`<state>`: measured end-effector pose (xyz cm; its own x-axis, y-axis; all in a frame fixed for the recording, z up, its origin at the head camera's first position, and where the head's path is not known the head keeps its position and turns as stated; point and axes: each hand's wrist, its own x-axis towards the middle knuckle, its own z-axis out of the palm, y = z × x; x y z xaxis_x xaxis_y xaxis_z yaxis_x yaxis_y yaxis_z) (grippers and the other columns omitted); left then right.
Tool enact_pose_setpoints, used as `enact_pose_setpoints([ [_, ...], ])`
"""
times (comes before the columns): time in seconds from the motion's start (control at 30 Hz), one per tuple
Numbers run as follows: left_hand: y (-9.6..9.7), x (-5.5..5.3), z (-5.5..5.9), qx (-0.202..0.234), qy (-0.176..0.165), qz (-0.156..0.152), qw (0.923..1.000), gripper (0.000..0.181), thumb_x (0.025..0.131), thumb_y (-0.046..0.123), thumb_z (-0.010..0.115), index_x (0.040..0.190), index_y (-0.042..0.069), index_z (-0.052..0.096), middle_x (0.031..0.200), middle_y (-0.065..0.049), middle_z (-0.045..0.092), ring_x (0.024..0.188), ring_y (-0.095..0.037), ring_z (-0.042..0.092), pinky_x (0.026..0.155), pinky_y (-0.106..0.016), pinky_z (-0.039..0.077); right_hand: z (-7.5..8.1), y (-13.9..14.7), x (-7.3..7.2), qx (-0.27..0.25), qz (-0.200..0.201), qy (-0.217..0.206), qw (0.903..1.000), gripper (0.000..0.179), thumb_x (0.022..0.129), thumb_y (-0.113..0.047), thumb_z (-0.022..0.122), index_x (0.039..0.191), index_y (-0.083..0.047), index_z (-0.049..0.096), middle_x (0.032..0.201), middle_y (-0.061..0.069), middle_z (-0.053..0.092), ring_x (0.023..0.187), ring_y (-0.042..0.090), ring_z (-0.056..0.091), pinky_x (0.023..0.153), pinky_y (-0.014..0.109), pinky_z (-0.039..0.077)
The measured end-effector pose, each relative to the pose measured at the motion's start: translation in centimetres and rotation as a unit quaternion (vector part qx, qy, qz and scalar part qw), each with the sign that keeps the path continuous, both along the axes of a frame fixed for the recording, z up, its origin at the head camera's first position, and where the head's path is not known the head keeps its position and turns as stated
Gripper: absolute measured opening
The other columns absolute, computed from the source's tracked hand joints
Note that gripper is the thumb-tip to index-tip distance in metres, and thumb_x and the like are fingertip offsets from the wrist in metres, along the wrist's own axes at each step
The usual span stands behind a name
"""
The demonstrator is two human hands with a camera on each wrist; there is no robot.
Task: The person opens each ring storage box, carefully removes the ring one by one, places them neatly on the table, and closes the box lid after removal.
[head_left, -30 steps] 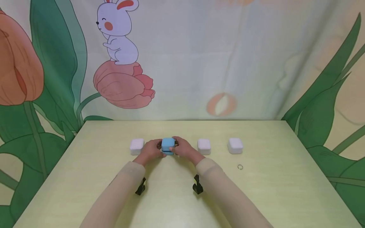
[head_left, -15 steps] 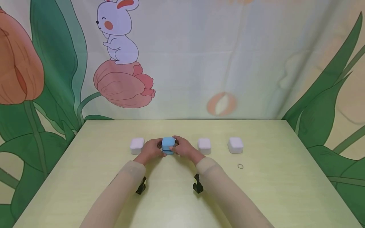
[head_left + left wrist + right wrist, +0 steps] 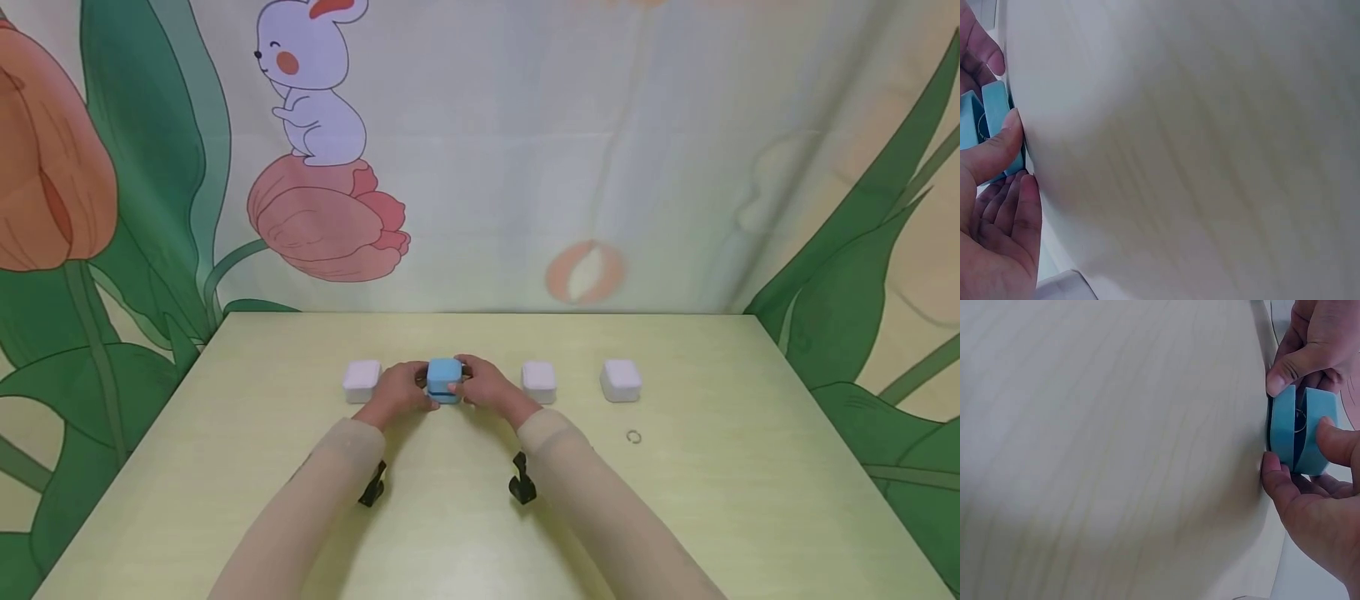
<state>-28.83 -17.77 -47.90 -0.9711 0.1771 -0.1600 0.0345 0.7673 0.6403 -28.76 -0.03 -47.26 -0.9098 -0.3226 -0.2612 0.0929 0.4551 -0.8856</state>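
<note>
A small light-blue ring box [image 3: 445, 377] is between both hands near the back of the table. Its lid stands slightly ajar, and a thin gold-coloured ring [image 3: 1300, 421] shows in the dark gap in the right wrist view. My left hand [image 3: 401, 390] grips the box from the left, its thumb on the lower half [image 3: 997, 103] in the left wrist view. From the other side my right hand [image 3: 486, 385] holds it, with the thumb against the lid [image 3: 1319, 412] and fingers curled at the lower half. The far fingers are partly hidden behind the box.
One white rounded box [image 3: 363, 381] stands left of the hands. Two more, a nearer white box [image 3: 538, 382] and a farther white box [image 3: 621, 380], stand to the right. A small open-looking ring [image 3: 633, 437] lies on the table [image 3: 712, 500]. A printed curtain [image 3: 480, 167] hangs behind.
</note>
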Motion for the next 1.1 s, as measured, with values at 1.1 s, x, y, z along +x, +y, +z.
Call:
enact_pose_setpoints([
  [1.1, 0.2, 0.2, 0.3, 0.006, -0.013, 0.013, 0.9998, 0.072, 0.083, 0.009, 0.084, 0.145, -0.007, 0.051, 0.149, -0.024, 0.057, 0.140, -0.038, 0.054, 0.121, -0.048, 0.041, 0.0, 0.1, -1.1, -0.029, -0.004, -0.052, 0.9982, 0.063, 0.102, -0.015, 0.060, 0.158, -0.002, 0.033, 0.160, 0.023, 0.043, 0.140, 0.040, 0.053, 0.112, 0.052, 0.051],
])
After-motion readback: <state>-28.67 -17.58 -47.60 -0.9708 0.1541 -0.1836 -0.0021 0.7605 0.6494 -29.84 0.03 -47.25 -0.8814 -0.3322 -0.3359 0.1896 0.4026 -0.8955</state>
